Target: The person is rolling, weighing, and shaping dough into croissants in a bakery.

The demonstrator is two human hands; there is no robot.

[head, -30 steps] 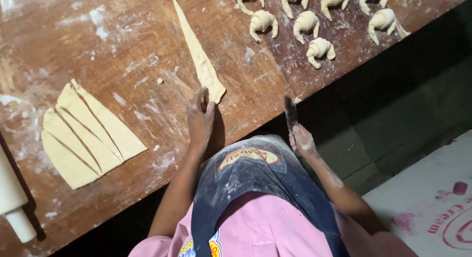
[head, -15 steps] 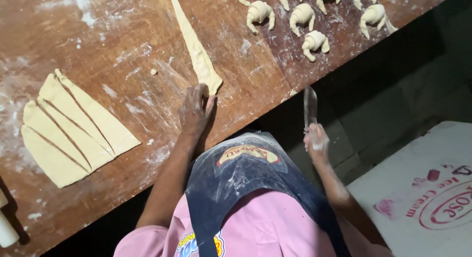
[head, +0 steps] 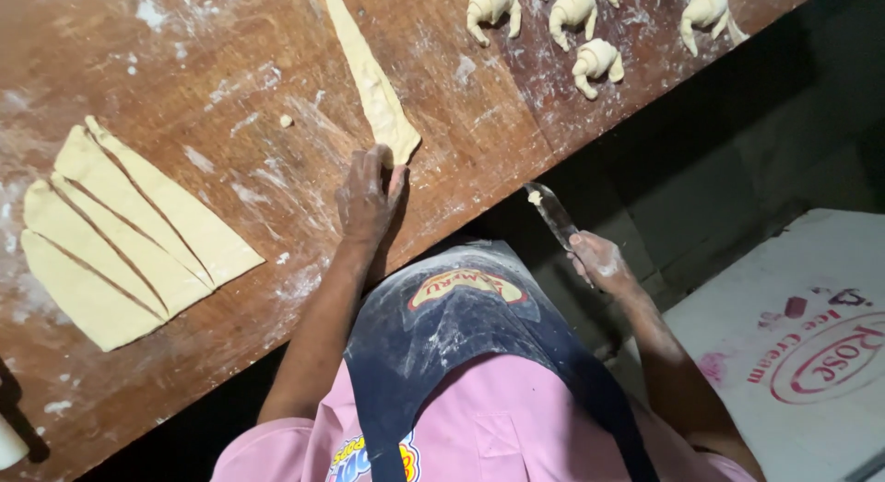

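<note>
The right grip point(head: 599, 261) is closed around a knife point(head: 551, 213); the left hand point(head: 367, 198), fingers spread, is pressed beside a dough strip point(head: 373, 81) on the surface point(head: 184, 76).

Wooden table point(head: 184, 58): matt, flour-dusted, scuffed. Dough strip point(head: 369, 76): soft, matt, pale. Knife point(head: 553, 215): dull metal blade.
</note>
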